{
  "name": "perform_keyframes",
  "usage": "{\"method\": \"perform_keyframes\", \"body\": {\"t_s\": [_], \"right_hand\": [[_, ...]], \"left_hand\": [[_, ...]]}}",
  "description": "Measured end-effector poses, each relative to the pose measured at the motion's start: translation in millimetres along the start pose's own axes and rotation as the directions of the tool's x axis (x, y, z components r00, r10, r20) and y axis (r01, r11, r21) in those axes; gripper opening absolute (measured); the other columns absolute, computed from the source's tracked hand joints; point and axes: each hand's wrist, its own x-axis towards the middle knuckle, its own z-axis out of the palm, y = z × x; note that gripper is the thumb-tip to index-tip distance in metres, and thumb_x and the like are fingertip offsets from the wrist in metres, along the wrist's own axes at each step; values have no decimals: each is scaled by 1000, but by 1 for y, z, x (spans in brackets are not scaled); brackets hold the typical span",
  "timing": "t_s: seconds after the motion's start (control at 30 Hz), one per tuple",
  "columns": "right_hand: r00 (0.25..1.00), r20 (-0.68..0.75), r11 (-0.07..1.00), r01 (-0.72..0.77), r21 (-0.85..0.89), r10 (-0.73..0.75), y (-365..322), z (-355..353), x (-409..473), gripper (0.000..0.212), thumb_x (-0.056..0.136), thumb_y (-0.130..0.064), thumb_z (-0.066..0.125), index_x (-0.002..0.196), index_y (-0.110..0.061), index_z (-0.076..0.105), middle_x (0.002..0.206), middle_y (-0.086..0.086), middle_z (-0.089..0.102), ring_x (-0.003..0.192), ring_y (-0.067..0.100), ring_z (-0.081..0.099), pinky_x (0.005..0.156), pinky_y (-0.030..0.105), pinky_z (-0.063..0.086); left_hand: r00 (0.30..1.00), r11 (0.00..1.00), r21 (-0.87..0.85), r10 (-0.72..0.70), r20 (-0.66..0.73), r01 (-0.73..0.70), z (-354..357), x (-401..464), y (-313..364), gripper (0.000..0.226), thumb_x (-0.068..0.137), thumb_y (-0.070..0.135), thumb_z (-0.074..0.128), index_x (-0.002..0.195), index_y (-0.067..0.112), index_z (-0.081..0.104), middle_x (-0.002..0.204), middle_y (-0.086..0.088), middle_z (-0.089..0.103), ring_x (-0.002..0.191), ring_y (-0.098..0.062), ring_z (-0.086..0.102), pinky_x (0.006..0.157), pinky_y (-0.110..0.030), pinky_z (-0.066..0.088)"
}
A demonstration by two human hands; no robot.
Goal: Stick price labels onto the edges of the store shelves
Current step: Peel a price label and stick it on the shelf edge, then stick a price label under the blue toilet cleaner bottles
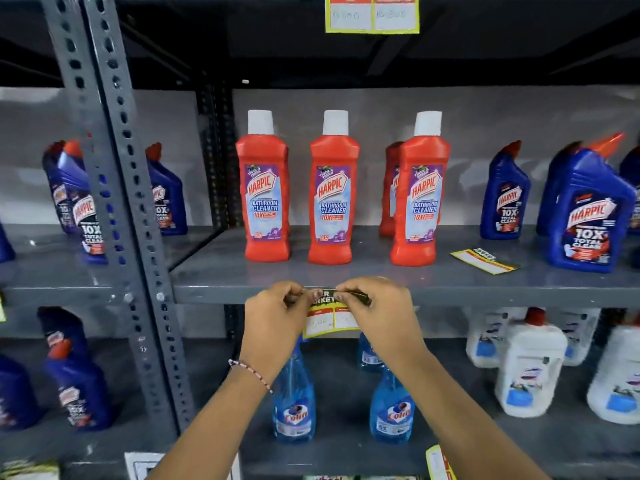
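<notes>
A yellow price label with a black top strip and white price boxes hangs against the front edge of the grey middle shelf, below the red Harpic bottles. My left hand pinches the label's top left corner. My right hand pinches its top right corner. Both hands press the black strip to the shelf edge. A second loose label lies flat on the shelf to the right. Another label is stuck on the upper shelf edge.
Three red Harpic bottles stand right behind the hands. Blue Harpic bottles fill the right and left. Blue Colin sprays and white jugs stand on the lower shelf. A perforated grey upright runs down the left.
</notes>
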Motion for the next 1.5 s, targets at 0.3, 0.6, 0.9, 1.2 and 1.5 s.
{"method": "perform_keyframes", "body": {"t_s": [0.3,0.6,0.9,1.2,1.5], "right_hand": [[997,-51,998,-57,-24,56,-8,-1,3,8,77,-20,80,84,-22,77,85,-7,59,81,11,58,69,34,53],[992,-46,992,-116,-41,114,8,-24,2,11,78,-23,78,88,-25,75,89,-8,64,91,12,56,79,37,52],[958,-186,969,-236,-68,220,83,-117,9,13,81,-16,73,88,-27,73,88,-7,73,83,16,68,79,38,56],[860,-76,789,-494,-365,504,157,-184,49,62,70,-58,71,113,-13,65,112,11,71,104,32,64,85,46,53],[831,50,824,-538,-178,554,170,-195,57,72,67,-41,84,128,-13,56,118,6,68,109,25,63,92,39,50]], "left_hand": [[998,997,-68,-35,-61,31,-3,11,-1,29,69,29,85,61,9,66,54,6,63,51,5,56,52,-2,41],[985,985,47,162,50,-165,-11,20,17,22,70,6,79,63,19,63,68,12,62,67,2,59,60,-6,43],[886,921,-342,306,348,-184,82,39,103,38,81,-3,65,71,33,68,82,6,73,77,-9,67,80,-24,52],[777,957,-244,31,629,159,212,72,191,28,88,-2,53,114,-1,65,115,-21,67,109,-33,63,76,-28,52],[721,969,-106,-92,686,225,255,92,201,25,88,-3,60,111,-10,66,110,-19,70,80,-15,73,72,-22,55]]}}
